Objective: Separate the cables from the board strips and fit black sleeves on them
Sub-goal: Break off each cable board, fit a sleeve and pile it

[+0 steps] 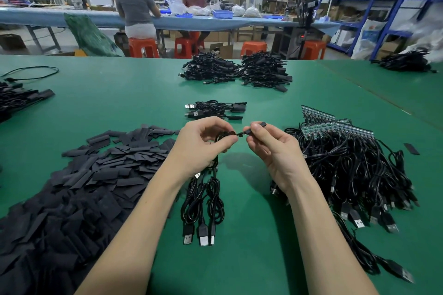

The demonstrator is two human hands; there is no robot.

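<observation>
Two bare hands are raised together above a green table. A coiled black cable is gripped in the curled fingers of the left hand, and a black sleeve on the cable's end is pinched by the right hand. Three USB cables are laid on the table below the hands. A heap of loose black sleeves is spread to the left. Green board strips with attached cables are piled to the right. Sleeved cables are set just beyond the hands, with two larger cable bundles farther back.
</observation>
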